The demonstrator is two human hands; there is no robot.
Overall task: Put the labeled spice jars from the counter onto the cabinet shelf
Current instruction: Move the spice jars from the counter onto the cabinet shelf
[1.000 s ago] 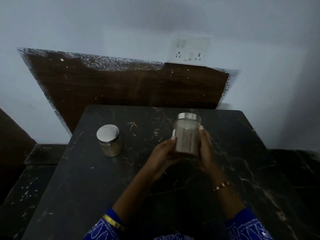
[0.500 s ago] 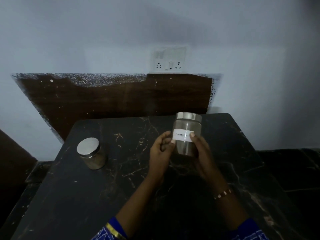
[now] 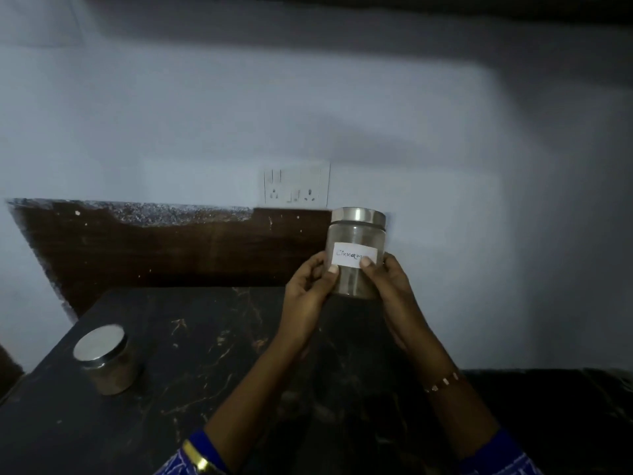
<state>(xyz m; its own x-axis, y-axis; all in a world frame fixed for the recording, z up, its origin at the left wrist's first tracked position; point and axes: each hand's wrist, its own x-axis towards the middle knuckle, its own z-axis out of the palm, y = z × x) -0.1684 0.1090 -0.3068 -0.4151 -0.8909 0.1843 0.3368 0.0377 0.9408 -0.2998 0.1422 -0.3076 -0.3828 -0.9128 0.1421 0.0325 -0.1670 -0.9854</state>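
Note:
A clear glass spice jar with a steel lid and a white handwritten label is lifted above the black marble counter. My left hand grips its left side and my right hand grips its right side, both thumbs on the front below the label. The label faces me. A second, shorter jar with a steel lid stands on the counter at the left; no label shows on it from here.
A white switch and socket plate is on the wall just left of the raised jar. A dark wooden board leans behind the counter. A dark edge runs along the top of the view.
Both hands have raised the jar up and away from the counter, and the label has turned to face me. My view has tilted upward. The shorter jar has stayed put.

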